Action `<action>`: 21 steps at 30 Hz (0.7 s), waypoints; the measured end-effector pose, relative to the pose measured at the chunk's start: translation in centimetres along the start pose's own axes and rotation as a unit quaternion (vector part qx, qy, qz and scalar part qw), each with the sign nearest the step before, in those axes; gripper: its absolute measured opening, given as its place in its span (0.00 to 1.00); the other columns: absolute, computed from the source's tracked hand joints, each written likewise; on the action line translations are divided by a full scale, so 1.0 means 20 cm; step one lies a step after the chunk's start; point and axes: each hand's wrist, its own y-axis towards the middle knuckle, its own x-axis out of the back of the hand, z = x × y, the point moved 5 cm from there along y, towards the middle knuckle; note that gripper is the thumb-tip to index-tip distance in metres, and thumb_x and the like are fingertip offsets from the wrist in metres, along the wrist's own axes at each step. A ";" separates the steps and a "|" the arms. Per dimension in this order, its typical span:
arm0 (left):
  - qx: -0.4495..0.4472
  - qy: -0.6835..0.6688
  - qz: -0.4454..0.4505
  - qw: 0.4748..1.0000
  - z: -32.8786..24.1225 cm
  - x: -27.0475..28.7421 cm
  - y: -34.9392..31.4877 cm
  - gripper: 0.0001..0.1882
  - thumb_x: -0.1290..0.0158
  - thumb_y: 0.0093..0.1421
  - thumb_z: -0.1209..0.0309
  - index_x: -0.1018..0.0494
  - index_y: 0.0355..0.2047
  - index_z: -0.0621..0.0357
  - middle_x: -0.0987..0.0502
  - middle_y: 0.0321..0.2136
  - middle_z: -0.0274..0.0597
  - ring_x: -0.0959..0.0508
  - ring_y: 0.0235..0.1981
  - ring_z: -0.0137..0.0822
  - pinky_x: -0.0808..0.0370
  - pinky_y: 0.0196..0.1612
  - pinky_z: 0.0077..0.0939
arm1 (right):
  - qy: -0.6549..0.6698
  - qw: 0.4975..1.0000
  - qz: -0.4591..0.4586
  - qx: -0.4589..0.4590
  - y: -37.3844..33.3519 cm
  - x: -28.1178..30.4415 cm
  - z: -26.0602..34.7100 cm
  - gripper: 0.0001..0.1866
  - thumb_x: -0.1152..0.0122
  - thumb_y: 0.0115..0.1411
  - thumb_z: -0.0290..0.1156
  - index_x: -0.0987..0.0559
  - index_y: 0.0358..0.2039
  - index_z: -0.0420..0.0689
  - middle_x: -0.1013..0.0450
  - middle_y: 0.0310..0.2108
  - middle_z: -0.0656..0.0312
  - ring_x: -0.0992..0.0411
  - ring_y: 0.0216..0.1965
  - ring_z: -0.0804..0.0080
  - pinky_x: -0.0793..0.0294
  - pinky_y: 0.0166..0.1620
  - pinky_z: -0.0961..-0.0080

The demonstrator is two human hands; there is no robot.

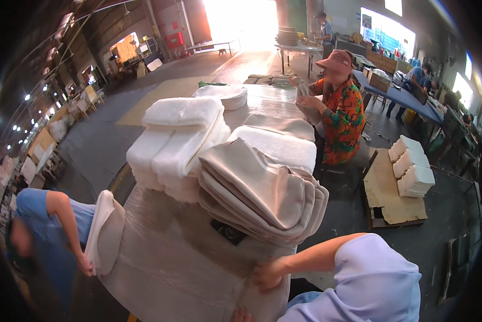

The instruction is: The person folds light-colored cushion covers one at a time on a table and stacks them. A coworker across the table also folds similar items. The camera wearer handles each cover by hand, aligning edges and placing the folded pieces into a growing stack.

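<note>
At the lower right of the table my right hand has its fingers curled onto a beige fabric piece. Only the fingers of my left hand show at the bottom edge, bent against the same piece; the rest is cut off. Most of this fabric blends into the plastic-covered table. Beyond my hands lies a thick stack of folded beige fabric covers, smooth and slumped. A small black item sticks out beneath it. White fluffy pads are piled up behind to the left.
At the left a person in blue holds a white and beige padded piece. Across the table a person in an orange patterned shirt handles fabric. White stacked pads sit on a cardboard-topped pallet to the right.
</note>
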 end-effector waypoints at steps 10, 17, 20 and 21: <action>0.082 0.095 -0.014 0.992 0.18 0.06 -0.04 0.40 0.44 0.67 0.45 0.31 0.67 0.65 0.28 0.63 0.68 0.32 0.67 0.67 0.33 0.68 0.58 | -0.005 0.980 -0.180 -0.081 0.18 0.12 -0.01 0.44 0.29 0.56 0.46 0.30 0.69 0.37 0.33 0.67 0.45 0.36 0.71 0.43 0.41 0.71 0.31; 0.134 0.181 -0.005 0.974 0.09 0.12 0.12 0.22 0.46 0.65 0.65 0.23 0.56 0.63 0.26 0.57 0.59 0.28 0.60 0.57 0.32 0.63 0.58 | -0.039 0.982 -0.183 -0.021 0.37 0.06 -0.07 0.29 0.34 0.60 0.38 0.22 0.63 0.49 0.30 0.63 0.46 0.32 0.67 0.42 0.35 0.67 0.37; 0.143 0.198 -0.005 0.970 0.13 0.15 0.10 0.19 0.46 0.65 0.65 0.23 0.53 0.60 0.24 0.55 0.58 0.26 0.59 0.59 0.30 0.60 0.58 | -0.053 0.980 -0.186 0.045 0.32 0.13 0.05 0.25 0.38 0.62 0.32 0.19 0.61 0.58 0.27 0.59 0.50 0.30 0.64 0.46 0.33 0.66 0.40; 0.136 0.183 -0.033 0.973 0.13 0.15 0.10 0.18 0.47 0.66 0.64 0.23 0.51 0.60 0.22 0.53 0.59 0.25 0.57 0.60 0.29 0.58 0.59 | -0.091 0.977 -0.189 0.041 0.32 0.13 0.02 0.25 0.38 0.62 0.32 0.19 0.61 0.60 0.26 0.58 0.51 0.30 0.63 0.47 0.32 0.65 0.43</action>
